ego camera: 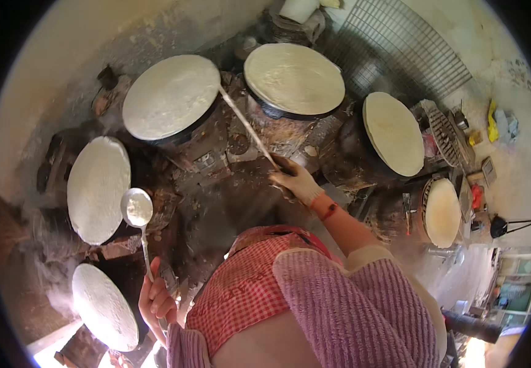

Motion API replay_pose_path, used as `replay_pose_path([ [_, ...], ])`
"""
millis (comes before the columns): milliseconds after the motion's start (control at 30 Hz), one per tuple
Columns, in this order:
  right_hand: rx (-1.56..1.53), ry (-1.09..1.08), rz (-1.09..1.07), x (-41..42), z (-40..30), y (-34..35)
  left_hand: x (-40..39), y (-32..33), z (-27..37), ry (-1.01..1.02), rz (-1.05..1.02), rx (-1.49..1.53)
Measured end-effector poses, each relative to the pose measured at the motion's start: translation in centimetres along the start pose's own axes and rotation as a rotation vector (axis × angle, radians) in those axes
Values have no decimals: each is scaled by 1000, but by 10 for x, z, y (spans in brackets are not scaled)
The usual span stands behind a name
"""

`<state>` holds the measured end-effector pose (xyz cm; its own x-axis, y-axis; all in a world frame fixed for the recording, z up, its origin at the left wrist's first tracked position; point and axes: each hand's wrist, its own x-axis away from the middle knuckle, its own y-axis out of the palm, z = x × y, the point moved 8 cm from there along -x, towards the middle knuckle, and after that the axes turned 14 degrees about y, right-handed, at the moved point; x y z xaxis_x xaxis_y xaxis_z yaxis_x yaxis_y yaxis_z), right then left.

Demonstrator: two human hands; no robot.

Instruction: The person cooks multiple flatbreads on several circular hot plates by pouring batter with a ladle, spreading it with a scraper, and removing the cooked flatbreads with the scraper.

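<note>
My left hand (157, 296) is closed around the handle of a metal ladle (137, 208); pale, wet-looking stuff lies in its bowl, which hangs by the edge of the left round griddle (99, 191). On my right hand (295, 179) is a work glove, shut on a thin stick (247, 125) that reaches to the rim of the upper left griddle (171, 97). Pale thin batter or flatbread covers that griddle, the top one (294, 79), the right one (394, 133), the far right one (443, 212) and the lower left one (105, 307).
The griddles stand in an arc on sooty stoves. A wire rack (399, 41) leans behind the top right. A brush (407, 214) lies near the far right griddle. Steam rises at lower left. A black-handled pan or scoop (499, 227) is at far right.
</note>
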<state>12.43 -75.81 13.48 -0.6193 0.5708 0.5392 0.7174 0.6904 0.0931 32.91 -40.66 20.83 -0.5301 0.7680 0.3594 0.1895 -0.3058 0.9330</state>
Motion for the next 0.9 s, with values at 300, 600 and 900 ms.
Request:
replay_pose_path([
  [300,-570,159,51,14,40,-151,-81,60,-154,-263,-75,192],
  [600,-559,233,-24,-73,14,-170,-98,70,-201,-236,28,118],
  [900,946,-195,584,-85,-71,-173,-114,49,-147,-179,104,-263],
])
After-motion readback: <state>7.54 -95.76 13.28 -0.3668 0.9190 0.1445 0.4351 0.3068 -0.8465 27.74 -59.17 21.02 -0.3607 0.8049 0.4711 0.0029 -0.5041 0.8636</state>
